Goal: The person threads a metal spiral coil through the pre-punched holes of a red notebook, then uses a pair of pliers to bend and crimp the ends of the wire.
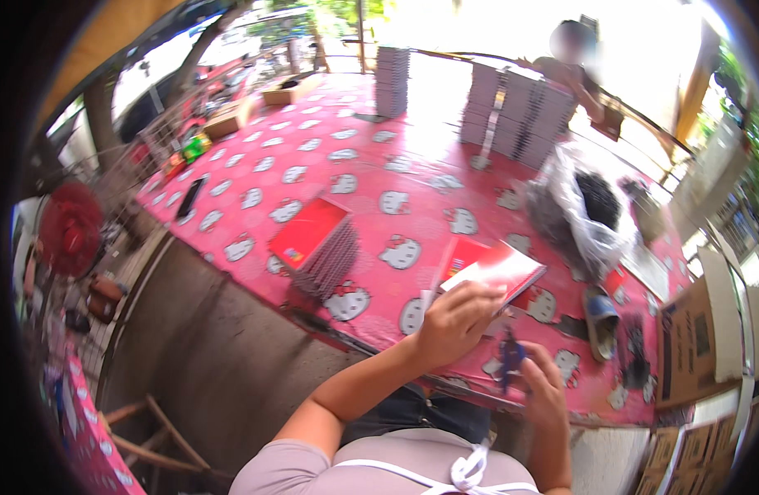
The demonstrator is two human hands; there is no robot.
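Note:
A red notebook (511, 262) with a shiny cover lies at the table's near side, on top of another red notebook (455, 257). Bent over its near edge, my left hand (460, 323) grips the upper notebook, fingers close together. To the right and nearer my body, my right hand (546, 381) holds small blue-handled pliers (511, 356), slightly blurred, apart from the notebook. To the left stands a stack of red spiral notebooks (317, 239).
Right of me are a plastic bag (553, 198) of black coils (598, 200), a blue-and-tan shoe-shaped item (600, 323), loose black strands (635, 355) and a cardboard box (693, 338). Tall notebook stacks (511, 115) stand at the back, near another person (590, 95). A phone (191, 198) lies left.

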